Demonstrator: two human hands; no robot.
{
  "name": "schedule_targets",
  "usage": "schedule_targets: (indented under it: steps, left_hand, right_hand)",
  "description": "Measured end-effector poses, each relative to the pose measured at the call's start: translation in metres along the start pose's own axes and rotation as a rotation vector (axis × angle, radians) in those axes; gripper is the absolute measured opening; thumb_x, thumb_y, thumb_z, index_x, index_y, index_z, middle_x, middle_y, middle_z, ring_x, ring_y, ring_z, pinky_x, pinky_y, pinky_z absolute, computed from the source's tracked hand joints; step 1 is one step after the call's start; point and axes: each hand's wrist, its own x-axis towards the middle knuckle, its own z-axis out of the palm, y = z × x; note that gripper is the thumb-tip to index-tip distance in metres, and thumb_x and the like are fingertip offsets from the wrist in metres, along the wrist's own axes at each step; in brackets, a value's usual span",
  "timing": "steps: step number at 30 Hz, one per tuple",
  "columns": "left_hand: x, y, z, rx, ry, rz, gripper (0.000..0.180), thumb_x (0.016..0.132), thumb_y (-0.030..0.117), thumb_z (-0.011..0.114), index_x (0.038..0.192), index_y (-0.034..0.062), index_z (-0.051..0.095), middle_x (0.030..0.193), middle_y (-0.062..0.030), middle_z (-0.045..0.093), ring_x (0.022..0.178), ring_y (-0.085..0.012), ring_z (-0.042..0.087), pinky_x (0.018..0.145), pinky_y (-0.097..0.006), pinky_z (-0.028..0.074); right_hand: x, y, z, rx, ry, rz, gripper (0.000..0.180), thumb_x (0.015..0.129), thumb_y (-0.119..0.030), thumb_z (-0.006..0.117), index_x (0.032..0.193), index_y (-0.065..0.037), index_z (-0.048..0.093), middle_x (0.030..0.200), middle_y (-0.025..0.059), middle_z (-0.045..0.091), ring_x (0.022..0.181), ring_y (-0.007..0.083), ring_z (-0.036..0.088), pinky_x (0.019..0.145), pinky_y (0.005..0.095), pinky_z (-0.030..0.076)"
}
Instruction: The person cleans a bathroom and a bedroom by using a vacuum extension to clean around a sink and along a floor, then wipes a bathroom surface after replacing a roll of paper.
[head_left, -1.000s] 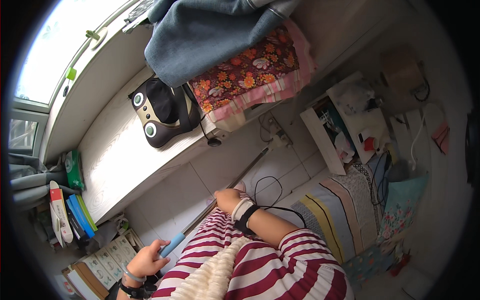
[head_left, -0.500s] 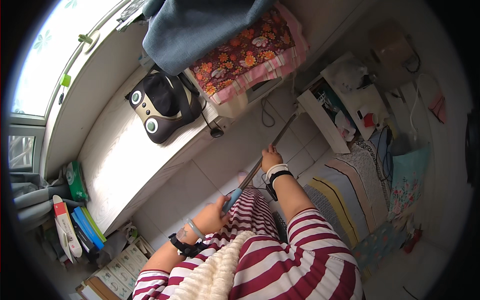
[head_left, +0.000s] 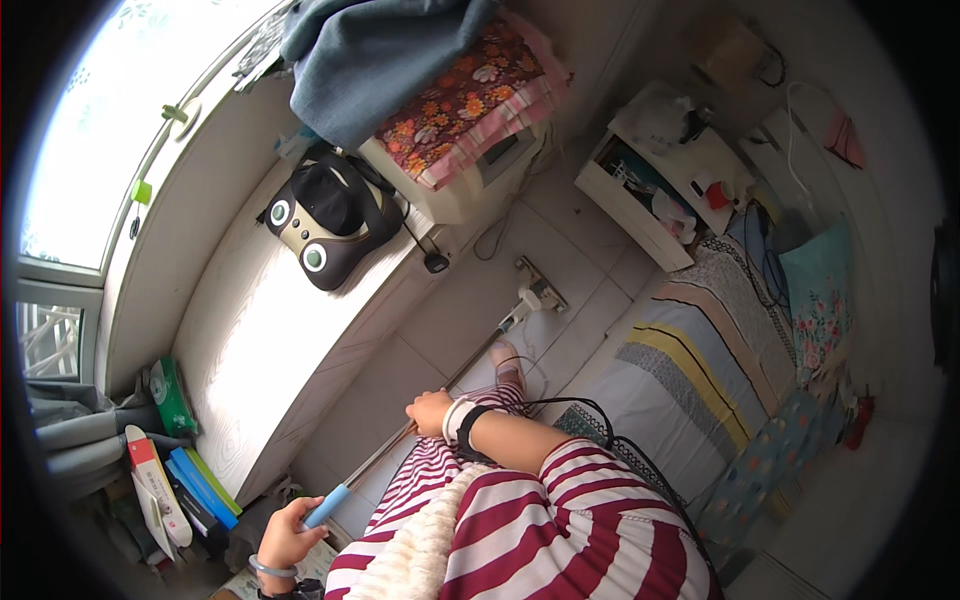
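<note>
I hold a flat mop [head_left: 541, 286] by its long metal pole. Its flat head lies on the tiled floor beyond my foot, beside the open drawer cabinet. My left hand [head_left: 284, 538] is closed round the light blue grip at the pole's end, low at the left. Farther up, in front of my legs, my right hand [head_left: 432, 412] is wrapped round the pole. The mop slants from lower left to upper right. Part of the pole runs behind my right hand.
At the left a white wooden ledge [head_left: 270, 340] carries a dark bag with round eyes [head_left: 335, 215]. A cabinet [head_left: 625, 225] with its drawer out stands at the upper right, next to a striped bed [head_left: 690, 350]. Black cables [head_left: 560, 402] hang beside my right arm. Books [head_left: 190, 485] stand at the left.
Both hands have moved left and the left one has come closer to me. The mop has been drawn back from beside the cabinet, and its head now shows on the floor.
</note>
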Motion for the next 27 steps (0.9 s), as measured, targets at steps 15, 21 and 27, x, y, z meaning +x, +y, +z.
schedule_targets:
  steps: [15, 21, 27]
  left_hand:
    - [0.21, 0.204, 0.144, 0.226, -0.369, 0.467, 0.051, 0.072, 0.015, 0.067, 0.117, 0.0065, 0.045, 0.08, -0.0181, 0.061, 0.075, -0.0293, 0.062, 0.068, -0.035, 0.048]
    - [0.181, 0.181, 0.12, 0.324, -0.344, 0.429, 0.05, 0.072, 0.015, 0.066, 0.117, 0.0054, 0.044, 0.08, -0.0197, 0.062, 0.075, -0.0324, 0.062, 0.067, -0.035, 0.048]
    - [0.103, 0.118, 0.034, 0.415, -0.19, 0.293, 0.047, 0.072, 0.014, 0.067, 0.115, 0.0058, 0.05, 0.082, -0.018, 0.063, 0.075, -0.0315, 0.062, 0.067, -0.034, 0.048]
  right_hand:
    - [-0.119, 0.264, -0.049, 0.259, 0.339, 0.824, 0.045, 0.081, -0.019, 0.054, 0.121, -0.002, 0.043, 0.143, 0.0164, 0.02, 0.133, 0.028, 0.017, 0.109, 0.0345, 0.02]
    - [-0.096, 0.245, -0.003, 0.279, 0.453, 0.714, 0.043, 0.078, -0.024, 0.059, 0.113, -0.001, 0.048, 0.14, 0.0232, 0.023, 0.133, 0.0354, 0.014, 0.109, 0.0366, 0.017]
    - [-0.05, 0.128, 0.009, 0.212, 0.423, 0.31, 0.042, 0.076, -0.023, 0.057, 0.109, 0.003, 0.05, 0.118, 0.0252, 0.047, 0.121, 0.0354, 0.035, 0.108, 0.0494, 0.008]
